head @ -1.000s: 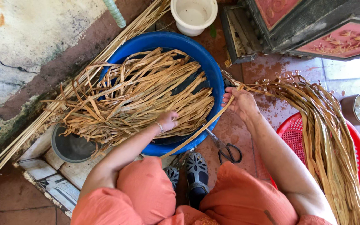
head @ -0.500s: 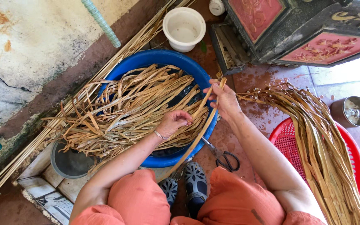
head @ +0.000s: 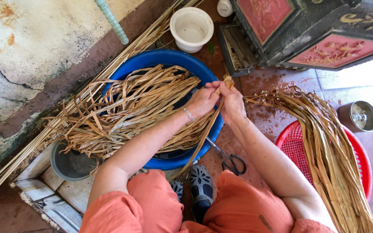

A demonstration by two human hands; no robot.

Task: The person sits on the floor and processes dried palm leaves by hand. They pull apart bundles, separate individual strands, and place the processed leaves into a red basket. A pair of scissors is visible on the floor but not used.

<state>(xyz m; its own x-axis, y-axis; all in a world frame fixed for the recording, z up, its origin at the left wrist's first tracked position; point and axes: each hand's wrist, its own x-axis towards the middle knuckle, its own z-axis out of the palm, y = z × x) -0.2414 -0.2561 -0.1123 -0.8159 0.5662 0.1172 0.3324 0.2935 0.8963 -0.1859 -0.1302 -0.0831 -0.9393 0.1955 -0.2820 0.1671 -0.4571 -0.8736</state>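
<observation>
My left hand [head: 201, 101] and my right hand [head: 231, 101] meet over the right rim of a blue basin [head: 169, 58]. Both pinch the top end of one long dried leaf strip [head: 203, 133], which hangs down toward my feet. The basin is heaped with dried tan leaf strips [head: 130, 108] that spill over its left side. A thin bracelet sits on my left wrist.
A red basket [head: 363, 159] at the right carries a long bundle of dried strips [head: 324, 146]. Scissors [head: 229, 159] lie on the floor by my feet. A white bucket [head: 191, 29], a metal cup [head: 359, 115], a grey bowl [head: 67, 164] and a dark carved cabinet [head: 307, 30] stand around.
My right hand has moved left from the bundle over the basket to the basin rim, bringing one strip. My left hand has risen from the heap to join it on that strip.
</observation>
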